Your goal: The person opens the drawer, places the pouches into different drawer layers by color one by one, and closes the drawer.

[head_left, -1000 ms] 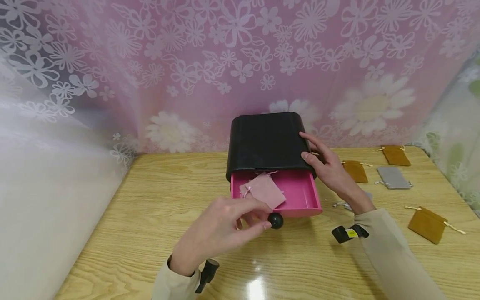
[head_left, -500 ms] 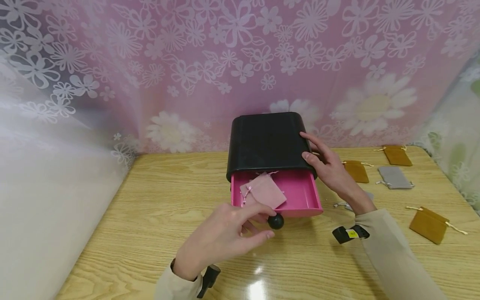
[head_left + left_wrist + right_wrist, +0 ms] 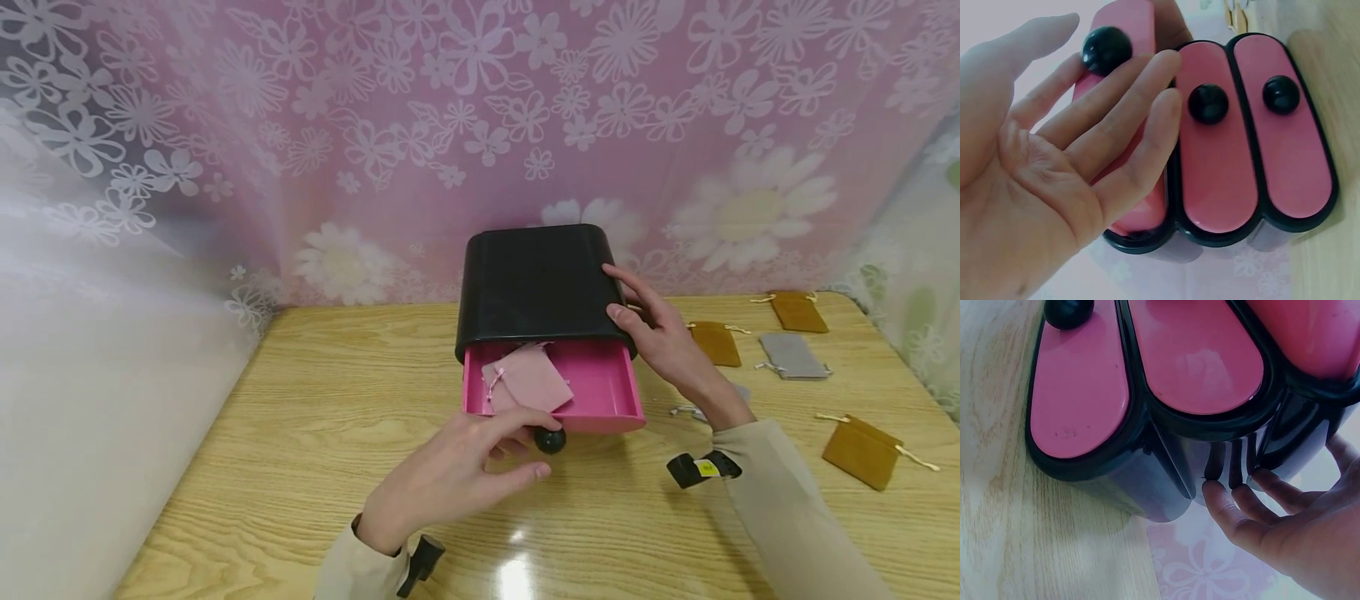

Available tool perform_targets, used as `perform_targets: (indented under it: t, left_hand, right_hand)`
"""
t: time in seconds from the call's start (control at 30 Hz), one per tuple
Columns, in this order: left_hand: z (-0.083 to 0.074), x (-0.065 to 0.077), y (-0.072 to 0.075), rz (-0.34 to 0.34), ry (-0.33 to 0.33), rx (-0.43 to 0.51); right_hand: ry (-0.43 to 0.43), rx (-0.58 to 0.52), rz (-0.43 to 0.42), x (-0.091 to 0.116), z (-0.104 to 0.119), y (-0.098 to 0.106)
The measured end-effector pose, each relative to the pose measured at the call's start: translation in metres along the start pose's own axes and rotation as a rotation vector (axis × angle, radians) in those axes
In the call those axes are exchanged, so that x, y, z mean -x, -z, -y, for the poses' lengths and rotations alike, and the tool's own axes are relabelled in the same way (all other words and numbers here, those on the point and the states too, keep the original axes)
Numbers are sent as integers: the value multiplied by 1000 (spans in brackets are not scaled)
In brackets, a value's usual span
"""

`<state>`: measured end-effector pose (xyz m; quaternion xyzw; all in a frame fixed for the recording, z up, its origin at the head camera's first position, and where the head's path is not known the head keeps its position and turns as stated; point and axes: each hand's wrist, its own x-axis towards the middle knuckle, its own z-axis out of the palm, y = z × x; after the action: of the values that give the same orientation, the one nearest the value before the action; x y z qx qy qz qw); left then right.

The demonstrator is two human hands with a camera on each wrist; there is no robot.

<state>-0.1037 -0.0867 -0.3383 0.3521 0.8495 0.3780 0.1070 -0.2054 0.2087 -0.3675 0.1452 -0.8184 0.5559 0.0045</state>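
A black cabinet (image 3: pixel 538 287) stands with its top pink drawer (image 3: pixel 603 383) pulled out. Pale pink drawstring pouches (image 3: pixel 534 382) lie in the drawer's left part. My left hand (image 3: pixel 446 462) is at the drawer front; its index fingertip touches the round black knob (image 3: pixel 551 442) from above, and the thumb is apart from it. In the left wrist view, its loosely extended fingers lie across the drawer front beside the knob (image 3: pixel 1107 51). My right hand (image 3: pixel 666 342) rests against the cabinet's right side, thumb near the top edge. The right wrist view shows its fingertips (image 3: pixel 1213 490) touching the side wall.
Right of the cabinet lie brown drawstring pouches (image 3: pixel 862 452) and grey ones (image 3: pixel 793 356), one partly under my right wrist. Two lower drawers (image 3: pixel 1219 169) are closed. A flowered curtain (image 3: pixel 420 150) hangs behind the wooden table (image 3: pixel 322 417).
My left thumb has come off the knob and the left hand has shifted slightly right, its index finger still at the knob. The right hand and the drawer look unchanged.
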Motion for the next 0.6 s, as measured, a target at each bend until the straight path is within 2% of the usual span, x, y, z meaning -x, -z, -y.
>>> perform_targets:
  t: [0.2,0.6]
  left_hand:
    - [5,-5,-1,-25,-13,65]
    - [11,-12,-1,-88,-52,69]
  right_hand:
    - [-2,-1,-1,0,0,0]
    - [-6,13,-3,0,-1,0]
